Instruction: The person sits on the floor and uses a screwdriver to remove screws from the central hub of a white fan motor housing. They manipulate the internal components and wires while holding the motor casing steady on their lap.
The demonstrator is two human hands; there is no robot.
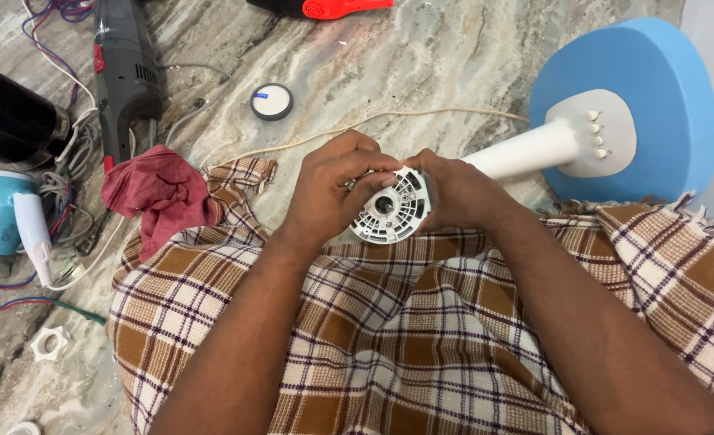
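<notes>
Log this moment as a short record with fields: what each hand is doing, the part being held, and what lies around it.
left hand: the left hand grips the white motor housing from the left, fingers over its top edge
right hand: the right hand holds the same housing from the right
held part: round, white, vented face toward the camera, joined to a white fan pole
fan base: blue round base with a white button panel
surface: marble floor
nearby: red cloth, white cord, white plastic nut

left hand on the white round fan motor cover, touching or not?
Touching. Head view shows the left hand with fingers pressed on the white motor cover; the right hand grips its other side.
</notes>
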